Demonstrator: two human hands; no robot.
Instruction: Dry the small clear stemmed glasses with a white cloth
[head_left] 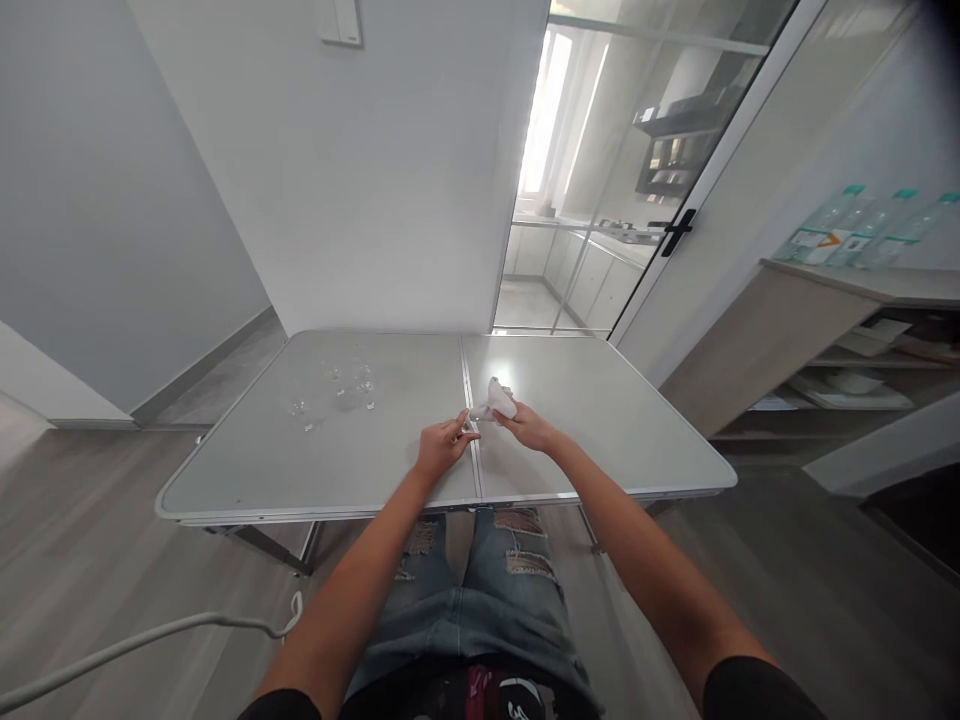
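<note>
Over the table's middle seam, my left hand [441, 446] is closed, fingertips pinching a small clear piece that looks like the foot of a stemmed glass [469, 424]. My right hand [529, 428] is wrapped round a white cloth or tissue [496, 399], which covers the other end of the clear item. Both hands are close together, just above the grey folding table [360, 460]. How much of the glass is inside the cloth is hidden.
Several clear glasses [365, 383] stand on the left part of the table, faint against its surface. Plastic bottles [832, 232] stand on a wooden shelf unit [817, 300] to the right. A glass door [577, 170] is behind the table. A white hose or cable [172, 625] crosses at lower left.
</note>
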